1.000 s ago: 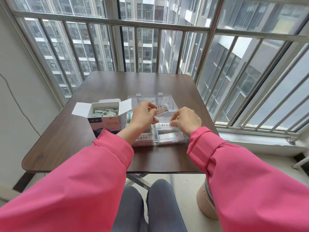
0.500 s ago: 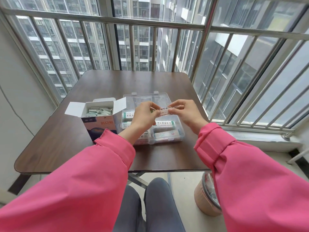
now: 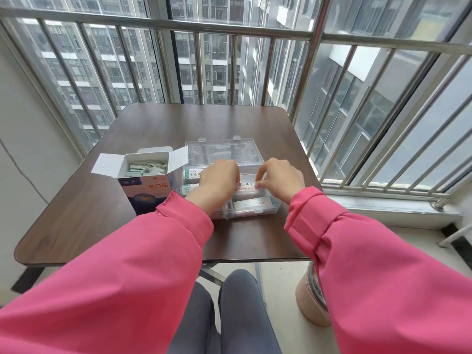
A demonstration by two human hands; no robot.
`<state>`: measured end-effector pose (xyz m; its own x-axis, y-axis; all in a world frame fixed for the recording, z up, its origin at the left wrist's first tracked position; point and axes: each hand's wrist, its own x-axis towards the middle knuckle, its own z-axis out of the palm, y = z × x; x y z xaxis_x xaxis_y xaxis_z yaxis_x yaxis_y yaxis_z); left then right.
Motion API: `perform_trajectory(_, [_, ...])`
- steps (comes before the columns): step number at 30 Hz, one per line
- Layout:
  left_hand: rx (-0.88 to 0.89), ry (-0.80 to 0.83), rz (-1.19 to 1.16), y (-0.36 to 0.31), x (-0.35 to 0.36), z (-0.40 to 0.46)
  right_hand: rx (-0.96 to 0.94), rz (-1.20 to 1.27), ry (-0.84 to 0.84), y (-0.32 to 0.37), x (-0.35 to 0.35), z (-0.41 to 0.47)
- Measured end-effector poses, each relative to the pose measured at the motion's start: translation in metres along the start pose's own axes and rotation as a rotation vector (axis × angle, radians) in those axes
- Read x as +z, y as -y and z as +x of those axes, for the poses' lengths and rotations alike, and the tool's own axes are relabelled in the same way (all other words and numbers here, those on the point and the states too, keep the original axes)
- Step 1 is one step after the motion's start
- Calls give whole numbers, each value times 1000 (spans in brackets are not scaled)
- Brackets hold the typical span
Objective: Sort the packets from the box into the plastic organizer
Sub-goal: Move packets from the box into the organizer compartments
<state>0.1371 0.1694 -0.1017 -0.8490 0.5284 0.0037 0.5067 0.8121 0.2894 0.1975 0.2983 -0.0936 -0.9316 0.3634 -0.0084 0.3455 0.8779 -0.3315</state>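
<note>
Both hands over clear plastic organizer at frame centre. Left hand and right hand fingers curled, pinching one white packet between them. Open box of packets just left.

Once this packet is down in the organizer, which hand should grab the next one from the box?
Left. The left hand is nearer the open box, which sits left of the plastic organizer. The right hand would have to cross over.
</note>
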Motion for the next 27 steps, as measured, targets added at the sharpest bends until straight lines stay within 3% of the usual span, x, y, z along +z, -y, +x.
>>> perform_trajectory(6, [-19, 13, 111, -4, -1, 1, -12, -123, -16, 2, 2, 5])
perform_trajectory(15, [-30, 5, 12, -4, -11, -16, -28, 12, -8, 2, -11, -8])
perform_trajectory(20, [98, -129, -137, 3, -30, -44, -97, 85, -15, 21, -19, -23])
perform_trajectory(24, [177, -392, -193, 22, -48, -69, -258, 123, -68, 51, -20, -36])
perform_trajectory(27, [144, -529, -190, 49, -57, -78, -387, 95, -106, 77, -20, -43])
